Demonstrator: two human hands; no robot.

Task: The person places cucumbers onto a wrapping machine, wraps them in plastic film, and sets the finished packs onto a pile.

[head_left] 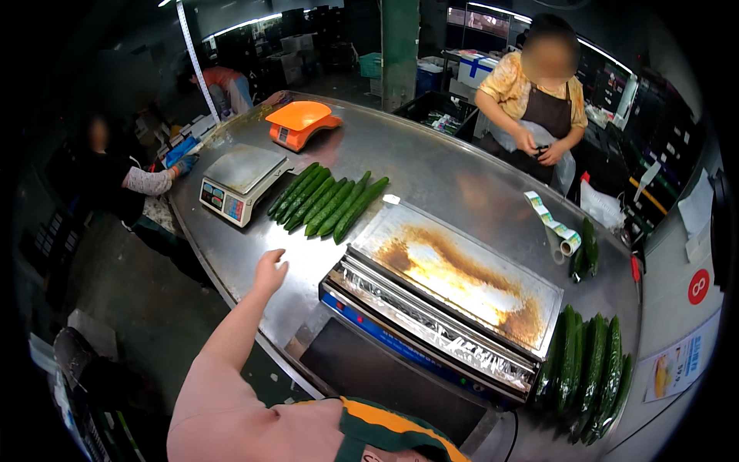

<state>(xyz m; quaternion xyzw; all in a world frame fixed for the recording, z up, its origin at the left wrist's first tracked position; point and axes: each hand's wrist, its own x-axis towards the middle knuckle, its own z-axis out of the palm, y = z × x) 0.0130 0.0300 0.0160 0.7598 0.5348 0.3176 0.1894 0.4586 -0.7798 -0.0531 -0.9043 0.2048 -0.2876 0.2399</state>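
Note:
My left hand [270,269] reaches over the steel table with fingers loosely extended and apart, holding nothing, just short of a row of several loose green cucumbers [329,202]. Beside it is a film wrapping machine [427,323] with a stained metal plate on top and clear film along its front. At the right lie several film-wrapped cucumbers [585,369]. My right hand is not in view.
The steel table [454,169] carries a silver scale [239,173], an orange scale [300,115], a label roll [570,242] and more cucumbers [586,250]. A person in an apron [543,115] stands opposite, another [138,185] at the left, a third [227,85] behind. A black crate [435,115] adjoins.

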